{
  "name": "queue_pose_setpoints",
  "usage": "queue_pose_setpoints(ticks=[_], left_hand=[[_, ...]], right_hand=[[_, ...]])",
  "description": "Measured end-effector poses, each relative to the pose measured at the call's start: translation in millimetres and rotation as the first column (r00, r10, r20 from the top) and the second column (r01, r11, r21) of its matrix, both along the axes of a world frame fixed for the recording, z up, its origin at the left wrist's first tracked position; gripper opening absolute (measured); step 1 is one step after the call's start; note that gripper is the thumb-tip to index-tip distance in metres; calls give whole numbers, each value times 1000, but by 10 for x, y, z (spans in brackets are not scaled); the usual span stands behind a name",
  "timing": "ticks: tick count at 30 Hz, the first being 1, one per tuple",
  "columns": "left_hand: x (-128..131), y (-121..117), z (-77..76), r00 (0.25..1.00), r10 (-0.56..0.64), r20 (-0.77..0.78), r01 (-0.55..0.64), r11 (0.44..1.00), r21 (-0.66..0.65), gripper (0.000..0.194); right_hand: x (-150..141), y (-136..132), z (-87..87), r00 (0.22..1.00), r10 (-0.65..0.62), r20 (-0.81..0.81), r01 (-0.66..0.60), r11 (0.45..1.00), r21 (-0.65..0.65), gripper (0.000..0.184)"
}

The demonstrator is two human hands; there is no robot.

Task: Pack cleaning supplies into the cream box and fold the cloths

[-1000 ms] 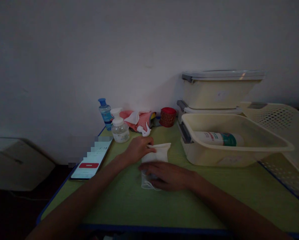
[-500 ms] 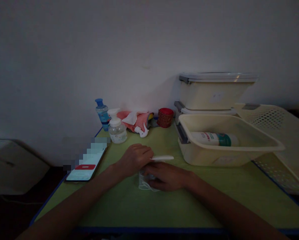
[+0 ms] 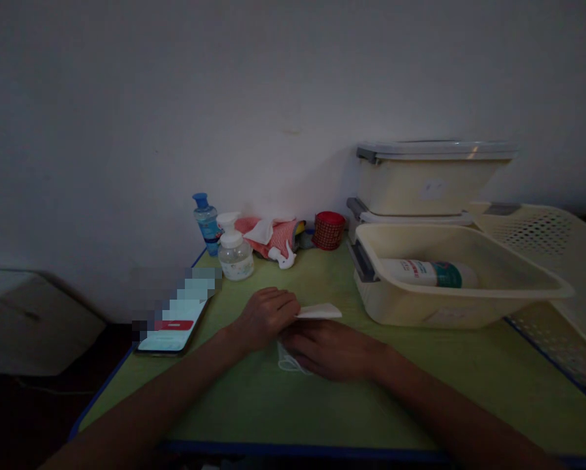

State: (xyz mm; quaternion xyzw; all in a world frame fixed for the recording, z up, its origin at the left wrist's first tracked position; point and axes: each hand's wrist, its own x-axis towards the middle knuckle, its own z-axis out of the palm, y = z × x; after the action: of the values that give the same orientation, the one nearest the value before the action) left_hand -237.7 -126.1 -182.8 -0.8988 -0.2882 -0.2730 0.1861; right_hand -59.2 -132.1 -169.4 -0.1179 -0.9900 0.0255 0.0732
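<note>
My left hand (image 3: 266,316) is closed with its fingers curled down, just above and left of the right hand. A flat white tissue-like sheet (image 3: 321,311) sticks out to the right from under its fingertips. My right hand (image 3: 334,349) lies below that sheet, fingers bent around a small clear object with a white looped edge (image 3: 290,363). Most of this object is covered by the fingers, so its kind cannot be made out. Both hands meet above the middle of the green table (image 3: 297,414).
A phone (image 3: 175,326) lies at left. Behind stand a blue bottle (image 3: 206,225), a clear pump bottle (image 3: 236,258), a pink cloth (image 3: 258,235), a white spray head (image 3: 283,256) and a red woven container (image 3: 328,230). At right, a cream bin (image 3: 420,310) holds a white-green bottle (image 3: 424,273), near stacked lidded boxes (image 3: 420,186).
The white sheet has turned to show more of its flat side. My hands stay together in nearly the same place, and the whole view has shifted slightly.
</note>
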Motion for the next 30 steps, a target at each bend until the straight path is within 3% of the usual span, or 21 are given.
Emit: queue_pose_setpoints(ticks=[5, 8, 11, 17, 22, 30], left_hand=[[17, -41, 21, 1000, -7, -20, 8, 999, 49, 34], [35, -61, 45, 1000, -20, -19, 22, 995, 98, 32], [51, -82, 73, 999, -35, -33, 39, 989, 146, 30], [72, -135, 122, 993, -24, -115, 46, 981, 188, 32], [105, -198, 144, 984, -79, -159, 114, 969, 221, 27], [145, -274, 18, 983, -111, -143, 135, 976, 170, 24]], right_hand=[[159, -116, 150, 985, 57, -162, -36, 990, 133, 25], [354, -79, 275, 937, 48, -345, 25, 979, 203, 23], [516, 13, 275, 911, -10, -411, 93, 979, 183, 16], [593, 100, 62, 941, -18, -337, 95, 972, 213, 15], [575, 71, 41, 961, 14, -278, 51, 973, 226, 24], [586, 46, -22, 984, 27, -178, 10, 980, 200, 25]])
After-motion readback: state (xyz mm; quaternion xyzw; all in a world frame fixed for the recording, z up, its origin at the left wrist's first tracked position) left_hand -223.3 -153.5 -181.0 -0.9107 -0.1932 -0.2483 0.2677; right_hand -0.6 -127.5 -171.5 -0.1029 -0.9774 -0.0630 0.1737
